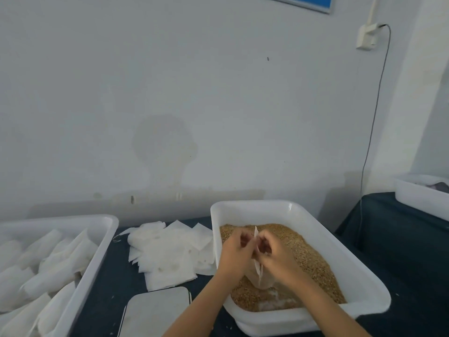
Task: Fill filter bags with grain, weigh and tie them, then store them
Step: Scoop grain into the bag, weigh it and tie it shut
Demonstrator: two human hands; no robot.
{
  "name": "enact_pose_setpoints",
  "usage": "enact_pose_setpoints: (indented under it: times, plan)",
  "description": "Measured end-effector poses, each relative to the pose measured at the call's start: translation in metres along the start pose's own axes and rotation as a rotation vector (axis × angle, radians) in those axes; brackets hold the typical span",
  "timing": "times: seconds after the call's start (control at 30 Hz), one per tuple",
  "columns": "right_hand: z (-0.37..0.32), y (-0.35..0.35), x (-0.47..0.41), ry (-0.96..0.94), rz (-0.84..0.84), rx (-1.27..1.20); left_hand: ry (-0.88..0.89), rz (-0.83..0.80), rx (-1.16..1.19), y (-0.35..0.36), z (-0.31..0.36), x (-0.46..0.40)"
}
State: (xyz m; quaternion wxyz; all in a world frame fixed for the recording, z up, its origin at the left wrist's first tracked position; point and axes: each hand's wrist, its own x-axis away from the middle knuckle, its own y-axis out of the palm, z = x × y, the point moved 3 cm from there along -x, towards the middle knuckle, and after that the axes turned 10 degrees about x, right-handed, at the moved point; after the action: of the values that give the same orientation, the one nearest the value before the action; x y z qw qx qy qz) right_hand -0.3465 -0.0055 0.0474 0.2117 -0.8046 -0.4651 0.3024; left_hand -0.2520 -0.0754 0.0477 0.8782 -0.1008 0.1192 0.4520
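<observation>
Golden grain (313,261) is under us; we are pinching the filter bag (259,276) mouth with both hands, left hand (237,254) and right hand (274,255), keeping it upright.

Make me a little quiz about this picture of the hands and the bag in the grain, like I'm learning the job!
1. True or false: both hands hold a filter bag over the grain tray.
2. Where does the pile of empty bags lie? A) inside the grain tray B) on the dark table between the two trays C) on the scale
3. Fill in: the flat grey scale has ____ on it.

Key
1. True: the left hand and right hand pinch the bag's top, and its bottom sits on the grain.
2. B: left of it stands the left tray, holding white bags.
3. Nothing.
</observation>
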Motion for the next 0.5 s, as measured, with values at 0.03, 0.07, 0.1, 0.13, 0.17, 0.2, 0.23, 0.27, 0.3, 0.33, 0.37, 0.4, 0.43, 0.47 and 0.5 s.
enact_pose_setpoints:
  times: [0.03, 0.07, 0.1, 0.13, 0.17, 0.2, 0.23, 0.27, 0.3, 0.33, 0.37, 0.4, 0.43, 0.47, 0.5]
  plan:
    - [-0.0011, -0.0018, 0.0005, -0.012, -0.009, -0.056, -0.036, 0.004, 0.092, -0.0015, -0.0004, -0.0002]
    - [-0.0026, -0.0035, 0.0009, -0.020, -0.017, -0.096, -0.059, 0.007, 0.155, -0.0031, -0.0007, -0.0005]
    - [-0.0044, -0.0049, 0.0015, -0.027, -0.028, -0.141, -0.073, 0.005, 0.194, -0.0044, -0.0010, -0.0008]
    - [-0.0064, -0.0060, 0.0024, -0.027, -0.040, -0.184, -0.080, -0.001, 0.220, -0.0052, -0.0012, -0.0007]
    - [-0.0079, -0.0066, 0.0028, -0.020, -0.043, -0.236, -0.082, -0.003, 0.232, -0.0062, -0.0013, -0.0007]
    - [-0.0086, -0.0071, 0.0027, -0.003, -0.031, -0.272, -0.082, -0.004, 0.226, -0.0069, -0.0015, -0.0006]
    - [-0.0089, -0.0078, 0.0026, 0.017, -0.009, -0.288, -0.077, -0.005, 0.205, -0.0070, -0.0017, -0.0002]
    - [-0.0088, -0.0083, 0.0020, 0.032, 0.021, -0.272, -0.068, -0.008, 0.174, -0.0070, -0.0020, 0.0001]
    - [-0.0085, -0.0085, 0.0012, 0.043, 0.048, -0.246, -0.058, -0.009, 0.137, -0.0069, -0.0021, 0.0005]
    - [-0.0074, -0.0084, 0.0006, 0.053, 0.066, -0.214, -0.049, -0.006, 0.105, -0.0067, -0.0025, 0.0009]
    - [-0.0062, -0.0076, -0.0002, 0.058, 0.076, -0.188, -0.039, -0.005, 0.080, -0.0067, -0.0028, 0.0012]
    - [-0.0049, -0.0069, -0.0008, 0.057, 0.080, -0.165, -0.027, -0.010, 0.060, -0.0063, -0.0026, 0.0016]
    - [-0.0035, -0.0064, -0.0009, 0.052, 0.083, -0.148, -0.016, -0.017, 0.048, -0.0057, -0.0019, 0.0020]
    - [-0.0022, -0.0059, -0.0011, 0.048, 0.086, -0.134, -0.006, -0.022, 0.041, -0.0053, -0.0011, 0.0022]
    - [-0.0011, -0.0056, -0.0009, 0.042, 0.087, -0.126, 0.000, -0.024, 0.035, -0.0049, -0.0002, 0.0022]
